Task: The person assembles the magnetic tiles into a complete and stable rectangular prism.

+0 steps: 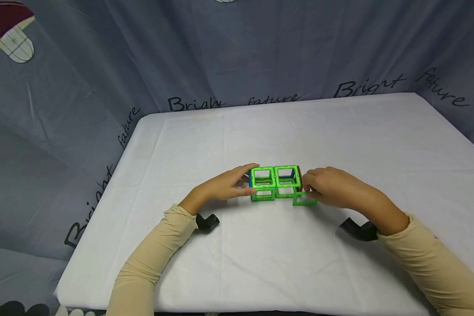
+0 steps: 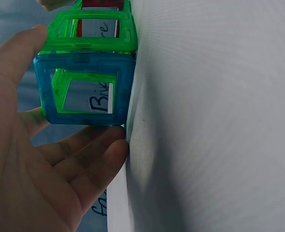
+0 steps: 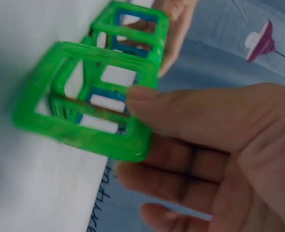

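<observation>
A low box of magnetic tiles [image 1: 275,177], made of open square frames, stands on the white table. Its top and front are green, a blue tile [image 2: 84,119] closes the left end, and a dark red tile [image 2: 102,4] shows farther along. My left hand [image 1: 230,182] holds the box at that left end, thumb at the front and fingers round the back. Between thumb and fingers, my right hand [image 1: 335,186] pinches a loose green square tile [image 3: 79,139]. This tile is tilted, close to the front right corner of the box.
White cloth covers the table [image 1: 260,254]. A grey printed curtain [image 1: 237,52] hangs behind it and along the left side. Black wrist mounts [image 1: 207,222] stick out under both wrists, low over the cloth.
</observation>
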Demonstrator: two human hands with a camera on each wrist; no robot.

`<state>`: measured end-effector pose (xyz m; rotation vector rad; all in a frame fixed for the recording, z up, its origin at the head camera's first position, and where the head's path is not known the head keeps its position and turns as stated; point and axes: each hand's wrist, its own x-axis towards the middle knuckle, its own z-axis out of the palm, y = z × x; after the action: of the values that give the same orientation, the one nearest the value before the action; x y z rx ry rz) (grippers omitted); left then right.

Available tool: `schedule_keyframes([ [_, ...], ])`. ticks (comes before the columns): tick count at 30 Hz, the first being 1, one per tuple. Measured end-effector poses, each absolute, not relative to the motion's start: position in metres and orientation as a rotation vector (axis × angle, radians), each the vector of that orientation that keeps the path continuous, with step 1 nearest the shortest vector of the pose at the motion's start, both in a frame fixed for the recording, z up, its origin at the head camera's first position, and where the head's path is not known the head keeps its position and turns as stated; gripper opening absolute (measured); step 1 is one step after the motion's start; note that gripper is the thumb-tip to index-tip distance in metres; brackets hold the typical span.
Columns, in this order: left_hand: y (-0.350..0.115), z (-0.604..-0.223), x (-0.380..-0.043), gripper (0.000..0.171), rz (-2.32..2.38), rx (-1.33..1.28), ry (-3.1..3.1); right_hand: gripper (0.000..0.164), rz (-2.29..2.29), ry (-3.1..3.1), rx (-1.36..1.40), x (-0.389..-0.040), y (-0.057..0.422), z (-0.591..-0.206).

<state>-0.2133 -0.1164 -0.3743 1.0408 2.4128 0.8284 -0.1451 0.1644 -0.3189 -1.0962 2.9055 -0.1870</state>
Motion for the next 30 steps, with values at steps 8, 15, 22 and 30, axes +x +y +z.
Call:
schedule_keyframes([
  [8, -0.117, -0.375, -0.213, 0.073, 0.816, 1.036, 2.423, 0.021, -0.169, 3.059, -1.302, -0.142, 0.147, -0.331],
  [15, -0.117, -0.375, -0.214, 0.073, 0.824, 1.033, 2.413, 0.021, -0.126, 3.127, -1.355, -0.143, 0.141, -0.338],
  [22, -0.118, -0.376, -0.215, 0.072, 0.838, 1.034, 2.414, 0.02, -0.147, 3.163, -1.374, -0.146, 0.138, -0.342],
  [30, -0.118, -0.376, -0.216, 0.072, 0.837, 1.038, 2.411, 0.021, -0.112, 3.226, -1.326, -0.146, 0.137, -0.344],
])
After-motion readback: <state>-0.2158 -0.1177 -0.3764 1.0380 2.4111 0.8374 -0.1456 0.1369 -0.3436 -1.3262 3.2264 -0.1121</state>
